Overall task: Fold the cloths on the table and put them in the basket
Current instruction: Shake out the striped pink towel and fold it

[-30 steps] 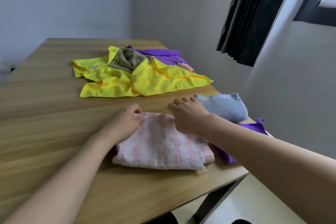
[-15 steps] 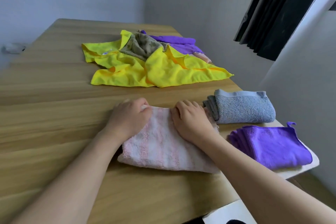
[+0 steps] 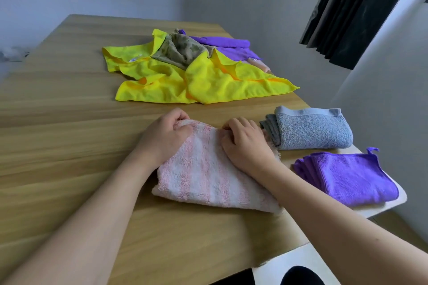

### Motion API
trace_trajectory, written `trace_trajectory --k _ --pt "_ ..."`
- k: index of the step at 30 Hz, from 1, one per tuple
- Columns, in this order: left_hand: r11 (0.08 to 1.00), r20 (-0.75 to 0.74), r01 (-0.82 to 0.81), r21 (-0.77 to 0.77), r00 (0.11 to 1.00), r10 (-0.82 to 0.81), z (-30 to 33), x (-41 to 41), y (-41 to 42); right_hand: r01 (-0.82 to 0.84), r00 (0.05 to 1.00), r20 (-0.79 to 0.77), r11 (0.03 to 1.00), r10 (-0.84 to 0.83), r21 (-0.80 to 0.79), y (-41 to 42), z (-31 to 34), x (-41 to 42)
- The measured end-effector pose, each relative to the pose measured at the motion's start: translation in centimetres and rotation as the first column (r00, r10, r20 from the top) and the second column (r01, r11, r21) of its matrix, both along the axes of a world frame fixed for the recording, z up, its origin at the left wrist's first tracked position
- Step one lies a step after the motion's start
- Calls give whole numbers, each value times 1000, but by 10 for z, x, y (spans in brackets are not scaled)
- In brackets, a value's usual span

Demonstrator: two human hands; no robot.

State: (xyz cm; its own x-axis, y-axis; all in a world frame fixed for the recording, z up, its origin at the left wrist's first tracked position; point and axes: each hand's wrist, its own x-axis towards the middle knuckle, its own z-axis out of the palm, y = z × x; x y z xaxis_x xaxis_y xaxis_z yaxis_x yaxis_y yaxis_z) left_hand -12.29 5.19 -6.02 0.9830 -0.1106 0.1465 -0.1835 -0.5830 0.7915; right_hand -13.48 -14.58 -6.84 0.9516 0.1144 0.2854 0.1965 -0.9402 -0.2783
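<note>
Since half a second ago, both hands are curling tighter at the far edge of the pink towel [image 3: 208, 178], and that edge is now lifting off the table [image 3: 58, 141] into a small ridge between them. Left hand [image 3: 162, 136] is gripping the far left corner, fingers bent over the raised edge. Right hand [image 3: 245, 143] is pinching the far right part of the same edge, its fingers curled into the cloth. Pink towel is lying folded and striped in pink and white near the front of the table, its near edge resting flat while the forearms are crossing over its sides.

Just beside the right hand, a folded grey towel [image 3: 312, 131] is sitting on the table, its layered end touching or nearly touching the pink towel; I cannot tell which. Nearer the front right corner, a folded purple cloth [image 3: 347, 178] with a small loop at its far corner is lying on a pale board [image 3: 401, 196] that is overhanging the table edge.

Farther back, well apart from the hands, a loose pile is lying unfolded: a yellow cloth [image 3: 208, 83] spread widest, an olive cloth [image 3: 183, 50] with star shapes crumpled on it, and another purple one [image 3: 231, 47] behind. No basket is showing anywhere in view. A dark curtain [image 3: 361, 7] is hanging at the upper right against the grey wall.
</note>
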Motion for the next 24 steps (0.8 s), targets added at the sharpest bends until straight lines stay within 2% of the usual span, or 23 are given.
trace_trajectory --k 3,5,8,11,14,16,17,19,21,23,24 --pt "999 40 -33 6 999 33 -2 2 0 69 990 127 993 -57 -92 -2 7 -13" --pt "993 65 -99 -67 993 103 -4 5 2 75 978 198 994 -57 -81 4 14 -32" --pt "965 77 -222 -143 969 234 -4 8 2 -138 982 129 990 138 -4 19 16 -72" --pt "959 70 -282 -13 957 282 -2 5 0 -241 970 18 969 242 -60 32 10 -104" --pt "954 16 -268 135 963 268 3 0 1 -174 984 14 981 176 -90 31 6 -110" --pt "962 -45 -207 178 975 218 6 -5 5 -120 993 -31 982 117 -144 24 9 -109" --pt "977 -88 -147 152 983 162 7 -8 6 -96 995 -41 979 90 -180 20 9 -109" --pt "998 -164 -31 50 986 39 11 -14 6 -48 999 -7 975 47 -216 11 8 -109" --pt "998 -171 24 -61 985 -34 16 -20 6 -20 998 47 977 31 -211 4 9 -109" --pt "967 -168 110 -230 974 -151 23 -25 6 -27 997 60 979 40 -202 -3 12 -110" --pt "931 -184 197 -308 947 -262 25 -27 8 -48 998 36 978 56 -202 -7 14 -111"
